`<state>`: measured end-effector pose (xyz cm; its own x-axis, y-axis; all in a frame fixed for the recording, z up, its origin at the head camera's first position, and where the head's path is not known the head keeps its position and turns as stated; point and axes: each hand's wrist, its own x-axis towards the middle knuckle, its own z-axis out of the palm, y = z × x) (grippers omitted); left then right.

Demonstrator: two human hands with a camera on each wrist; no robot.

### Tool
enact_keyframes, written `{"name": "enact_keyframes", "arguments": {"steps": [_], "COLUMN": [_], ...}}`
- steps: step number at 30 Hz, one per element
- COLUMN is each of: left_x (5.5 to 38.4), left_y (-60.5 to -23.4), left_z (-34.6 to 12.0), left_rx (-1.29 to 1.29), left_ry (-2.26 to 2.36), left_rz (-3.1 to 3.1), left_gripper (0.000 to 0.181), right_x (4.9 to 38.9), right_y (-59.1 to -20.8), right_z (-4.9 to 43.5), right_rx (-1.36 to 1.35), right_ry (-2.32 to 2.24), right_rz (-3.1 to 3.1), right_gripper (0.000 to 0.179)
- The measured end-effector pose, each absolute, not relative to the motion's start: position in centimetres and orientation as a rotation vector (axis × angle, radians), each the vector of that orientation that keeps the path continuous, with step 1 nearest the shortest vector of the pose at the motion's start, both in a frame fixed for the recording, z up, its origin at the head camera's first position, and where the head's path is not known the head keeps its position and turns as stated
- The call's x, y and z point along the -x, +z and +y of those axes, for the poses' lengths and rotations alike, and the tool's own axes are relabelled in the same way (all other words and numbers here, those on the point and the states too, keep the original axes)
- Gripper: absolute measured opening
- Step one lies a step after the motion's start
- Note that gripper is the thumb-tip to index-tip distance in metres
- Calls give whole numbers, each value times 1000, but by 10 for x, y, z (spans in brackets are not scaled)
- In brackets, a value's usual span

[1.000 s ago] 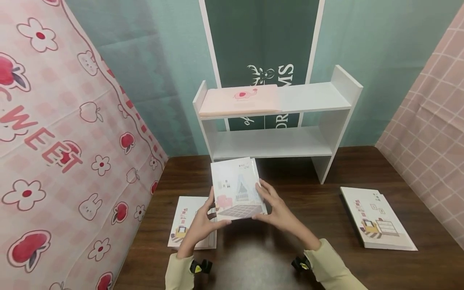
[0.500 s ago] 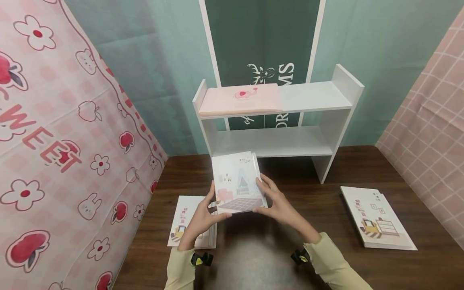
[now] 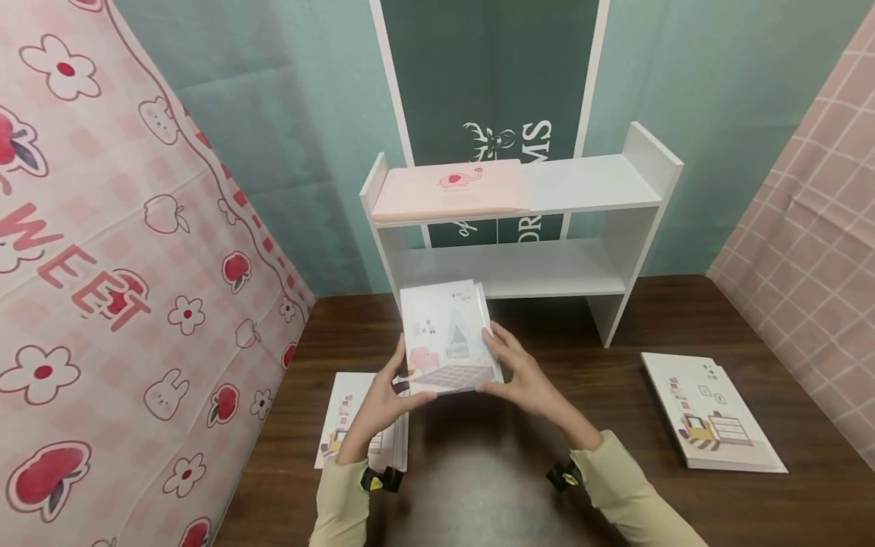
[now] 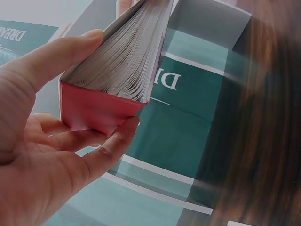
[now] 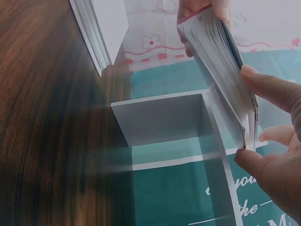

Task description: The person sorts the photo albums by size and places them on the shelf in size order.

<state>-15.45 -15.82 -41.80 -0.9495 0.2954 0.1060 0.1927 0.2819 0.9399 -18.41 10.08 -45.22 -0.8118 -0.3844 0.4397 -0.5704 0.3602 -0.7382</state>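
Both hands hold one thick white book (image 3: 447, 334) in front of the shelf, its cover printed with a grey tent shape, a pink patch and a barcode. My left hand (image 3: 384, 403) grips its left side, and in the left wrist view the thumb lies over the cover edge while the fingers curl below the red spine (image 4: 99, 108). Fanned page edges (image 4: 124, 59) face that camera. The right hand (image 3: 522, 384) holds the opposite side; in the right wrist view thumb and fingers pinch the covers, with pages (image 5: 216, 52) between them. The book is tilted and raised above the table.
A white two-tier shelf (image 3: 513, 266) stands at the back, a pink elephant-print folder or book (image 3: 410, 194) lying on its top left. White books lie on the brown table (image 3: 588, 410): a stack (image 3: 342, 403) beside the left forearm, another book (image 3: 718, 418) at right.
The held book has moved slightly up and toward the shelf, both hands with it. The grip looks the same, and the other books and the shelf stay put.
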Motion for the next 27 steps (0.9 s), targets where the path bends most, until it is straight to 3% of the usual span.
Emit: {"name": "enact_keyframes", "arguments": {"steps": [27], "left_x": [167], "left_y": [-409], "left_z": [-160], "left_rx": [-403], "left_ry": [1807], "left_rz": [2418], "left_gripper": [99], "right_x": [196], "right_y": [-433], "right_z": [97], "right_rx": [-754], "right_ry": [1563], "right_rz": [-2562], "right_gripper": [84]}}
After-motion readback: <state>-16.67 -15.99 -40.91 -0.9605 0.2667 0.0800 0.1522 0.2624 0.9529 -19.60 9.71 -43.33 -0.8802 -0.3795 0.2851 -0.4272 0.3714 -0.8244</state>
